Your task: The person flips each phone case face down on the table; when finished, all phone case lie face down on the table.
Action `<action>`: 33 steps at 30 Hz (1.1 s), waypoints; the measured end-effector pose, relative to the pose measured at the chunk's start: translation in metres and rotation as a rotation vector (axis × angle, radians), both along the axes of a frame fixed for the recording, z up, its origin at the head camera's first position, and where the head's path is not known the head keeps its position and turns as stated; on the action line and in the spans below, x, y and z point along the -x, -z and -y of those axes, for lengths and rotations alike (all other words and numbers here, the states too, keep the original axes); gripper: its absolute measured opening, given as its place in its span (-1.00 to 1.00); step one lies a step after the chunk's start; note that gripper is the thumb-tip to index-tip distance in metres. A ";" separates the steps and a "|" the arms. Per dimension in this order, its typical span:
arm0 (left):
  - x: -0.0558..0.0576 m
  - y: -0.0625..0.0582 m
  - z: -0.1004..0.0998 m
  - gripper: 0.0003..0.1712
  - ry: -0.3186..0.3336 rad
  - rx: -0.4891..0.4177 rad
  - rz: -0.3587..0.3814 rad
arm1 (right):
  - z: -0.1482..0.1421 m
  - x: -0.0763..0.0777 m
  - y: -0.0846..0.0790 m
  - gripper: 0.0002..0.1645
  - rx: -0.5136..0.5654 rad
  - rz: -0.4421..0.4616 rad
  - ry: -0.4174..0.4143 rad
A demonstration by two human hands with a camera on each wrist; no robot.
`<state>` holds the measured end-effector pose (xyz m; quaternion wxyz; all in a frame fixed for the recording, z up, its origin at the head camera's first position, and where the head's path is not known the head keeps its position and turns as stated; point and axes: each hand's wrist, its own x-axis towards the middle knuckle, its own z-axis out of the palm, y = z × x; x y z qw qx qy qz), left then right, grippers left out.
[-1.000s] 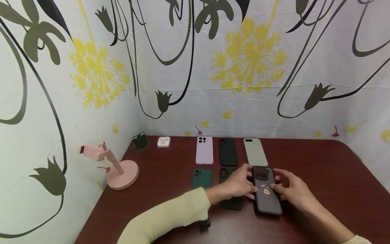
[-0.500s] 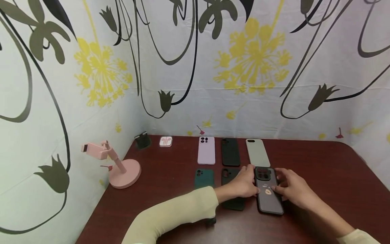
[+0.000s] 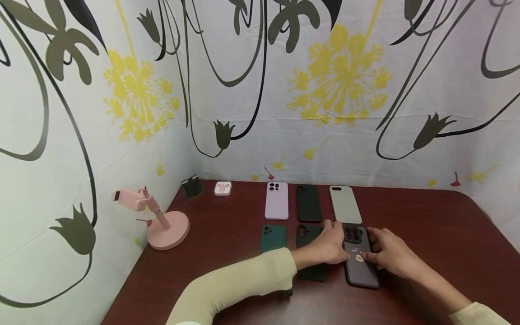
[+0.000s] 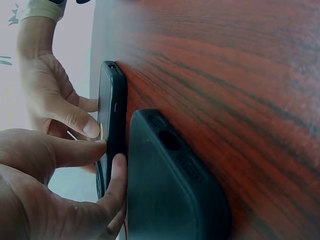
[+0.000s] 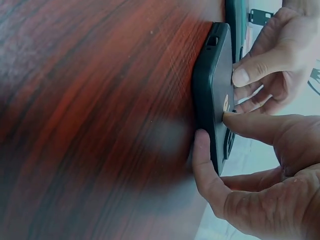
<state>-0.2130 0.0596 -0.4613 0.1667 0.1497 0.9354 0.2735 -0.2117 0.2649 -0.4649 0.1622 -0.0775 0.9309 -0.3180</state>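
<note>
A phone case (image 3: 361, 273) with a grey back, black edges and a small light print lies flat on the table between the two hands. My left hand (image 3: 330, 246) pinches its left edge, thumb on the back and fingers at the side. From the other side my right hand (image 3: 392, 253) holds the right edge likewise; the right wrist view shows its thumb on the back and a fingertip low on the rim. A dark phone case (image 3: 313, 272) lies just left, partly covered by my left hand. Directly behind stands the end of a pale green case (image 3: 345, 205), lying flat.
In the back row lie a lilac case (image 3: 276, 201) and a black case (image 3: 308, 203). A teal case (image 3: 273, 238) is partly under the left sleeve. Farther left are a pink stand (image 3: 168, 230), an earphone box (image 3: 222, 188) and a small dark object (image 3: 192, 186).
The view has shifted slightly. My left fingers have drawn in closer along the case's edge, while the case stays nearly in place and my right hand keeps its hold.
</note>
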 end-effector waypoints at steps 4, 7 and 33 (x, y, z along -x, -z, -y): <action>0.001 0.002 -0.002 -0.01 0.017 0.072 -0.016 | 0.001 -0.002 0.001 0.13 -0.017 -0.016 -0.006; 0.001 0.002 0.000 -0.08 0.041 0.090 -0.019 | 0.003 -0.004 0.002 0.13 -0.024 -0.037 -0.005; 0.020 -0.042 0.069 -0.08 0.025 -0.206 -0.033 | -0.001 -0.005 -0.015 -0.05 -0.087 -0.233 0.015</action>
